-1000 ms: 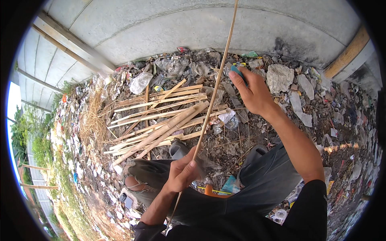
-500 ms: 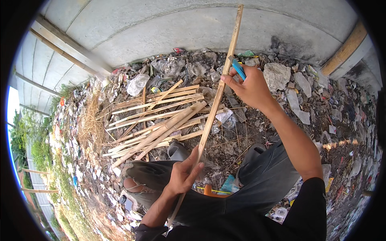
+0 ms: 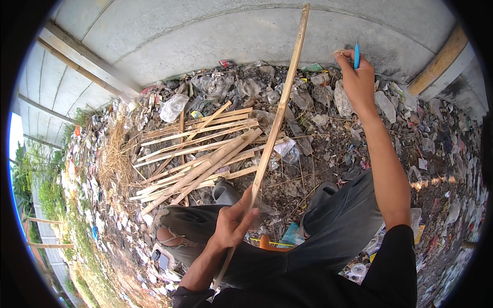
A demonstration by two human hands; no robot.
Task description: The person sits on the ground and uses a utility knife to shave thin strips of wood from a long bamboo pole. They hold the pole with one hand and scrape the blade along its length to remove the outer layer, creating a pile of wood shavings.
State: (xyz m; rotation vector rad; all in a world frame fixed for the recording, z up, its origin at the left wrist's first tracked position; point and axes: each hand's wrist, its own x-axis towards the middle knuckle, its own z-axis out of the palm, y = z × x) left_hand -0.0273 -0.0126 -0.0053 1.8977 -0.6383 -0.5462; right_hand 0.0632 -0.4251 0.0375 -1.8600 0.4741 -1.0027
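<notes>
Low in front of my body, my left hand is closed around a long bamboo strip. The strip slants up and away to the right, its far end in front of the concrete wall. Its lower end passes under my hand toward my lap. Off to the right of the strip, my right hand grips a blue utility knife, the blade pointing up. A small pale sliver shows at the tips of my right thumb and finger. My right hand is apart from the strip.
A pile of bamboo strips lies on the littered ground at left. A grey concrete wall bounds the far side, with a bamboo post at right. Broken rubble, plastic scraps and dry straw surround my bent legs.
My right hand with the utility knife has moved away from the bamboo strip, up and to the right. The knife has turned more upright. My left hand and the strip have hardly moved.
</notes>
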